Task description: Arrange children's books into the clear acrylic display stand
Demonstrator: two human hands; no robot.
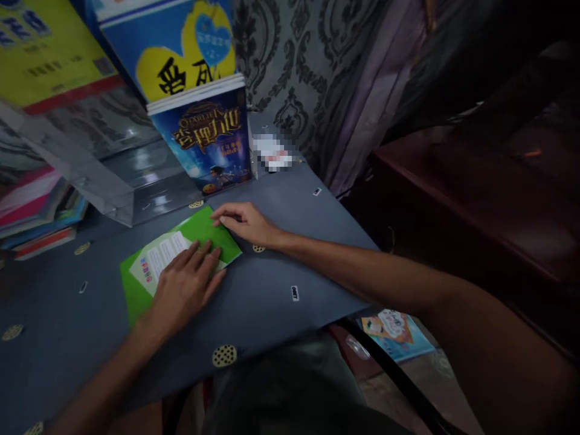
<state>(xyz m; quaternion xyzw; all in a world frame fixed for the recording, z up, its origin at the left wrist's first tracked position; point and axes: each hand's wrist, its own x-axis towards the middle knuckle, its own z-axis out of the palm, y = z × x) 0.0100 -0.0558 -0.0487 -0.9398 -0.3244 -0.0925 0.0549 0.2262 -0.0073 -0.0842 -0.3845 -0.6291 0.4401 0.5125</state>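
A thin green book (136, 296) with a pale panel of text and small coloured icons lies on the grey-blue table (267, 326). My left hand (186, 284) is spread flat over its lower middle, hiding part of the panel. At the book's far right corner is my right hand (248, 225). Its fingers are loosely bent, the index finger reaches to the green edge, and a small gap shows between index finger and thumb. Just beyond the book stands a clear acrylic rack (109, 181).
The rack holds a dark blue book (217, 145), a blue-and-yellow book (167, 36) and a yellow book (54, 54). A book pile (40, 205) lies at left. Patterned curtain (290, 78) hangs behind. Another book (399, 335) lies below the table's right edge, near a black curved bar (394, 374).
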